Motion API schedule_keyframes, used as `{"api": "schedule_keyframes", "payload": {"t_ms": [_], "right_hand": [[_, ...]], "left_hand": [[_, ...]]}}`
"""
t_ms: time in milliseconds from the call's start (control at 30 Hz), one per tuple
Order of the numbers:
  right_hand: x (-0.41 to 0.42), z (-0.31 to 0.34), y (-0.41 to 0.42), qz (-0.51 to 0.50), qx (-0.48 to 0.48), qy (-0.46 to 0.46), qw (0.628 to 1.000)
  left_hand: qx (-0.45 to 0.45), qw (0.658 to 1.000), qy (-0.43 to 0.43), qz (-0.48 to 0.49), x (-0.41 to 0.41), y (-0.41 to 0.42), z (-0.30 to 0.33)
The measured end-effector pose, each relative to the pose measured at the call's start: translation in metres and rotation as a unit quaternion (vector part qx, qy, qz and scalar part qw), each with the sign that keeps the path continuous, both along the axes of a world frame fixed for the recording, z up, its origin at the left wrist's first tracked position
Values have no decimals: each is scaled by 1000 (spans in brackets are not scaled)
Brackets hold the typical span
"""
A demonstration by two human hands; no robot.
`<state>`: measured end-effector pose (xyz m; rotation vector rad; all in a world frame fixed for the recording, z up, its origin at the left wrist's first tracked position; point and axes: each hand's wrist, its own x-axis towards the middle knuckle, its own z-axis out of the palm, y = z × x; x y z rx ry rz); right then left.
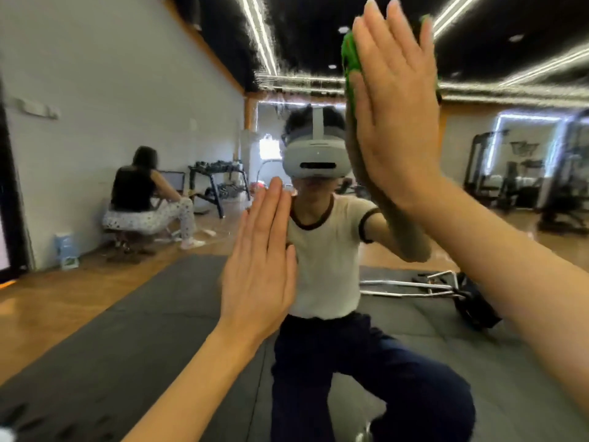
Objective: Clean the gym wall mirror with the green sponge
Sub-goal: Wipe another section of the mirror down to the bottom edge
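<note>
The gym wall mirror [478, 250] fills nearly the whole view; its only visible edge is a dark vertical strip [9, 186] at the far left. Both hands are flat against the glass, well apart from each other.

The right hand [395, 100] is high on the mirror, well right of that edge strip, fingers straight and close together, pressing the green sponge [350, 59] against the glass. The sponge shows only as a green rim past the thumb side of the hand and a sliver by the little finger; the rest is hidden under the palm.

The left hand [259, 269] sits lower and nearer the edge strip, palm on the glass, fingers straight and together, holding nothing.

Between the left hand and the edge strip lies a broad stretch of bare glass, and more runs right of the right hand to the frame's border. In the reflection are the person wearing a white headset [314, 154], a seated person [143, 199], dark floor mats [143, 330] and gym machines [526, 173].
</note>
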<state>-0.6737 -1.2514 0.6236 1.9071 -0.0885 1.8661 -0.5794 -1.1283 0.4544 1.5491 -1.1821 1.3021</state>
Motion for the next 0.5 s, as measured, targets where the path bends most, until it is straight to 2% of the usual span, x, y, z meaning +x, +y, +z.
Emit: {"api": "schedule_keyframes", "payload": {"t_ms": [67,167,233,300,367,433,500], "right_hand": [[12,-38,6,-6,-12,4,1000],[-4,-140,2,-21,-100,147,984],[-26,-174,-11,-35,-139,214,966],[-31,-154,-19,-53,-170,233,956],[-17,-102,-13,-48,-157,182,969],[1,-38,-1,-17,-82,90,992],[13,-3,16,30,11,30,999]], "left_hand": [[6,1000,1,-2,1,-1,-1],[0,1000,-13,9,4,-2,-2],[-3,999,-27,22,5,-3,-1],[0,1000,-22,22,4,-2,0],[7,1000,-6,3,2,1,0],[11,1000,0,-9,2,8,1],[-6,1000,4,13,6,17,2]]}}
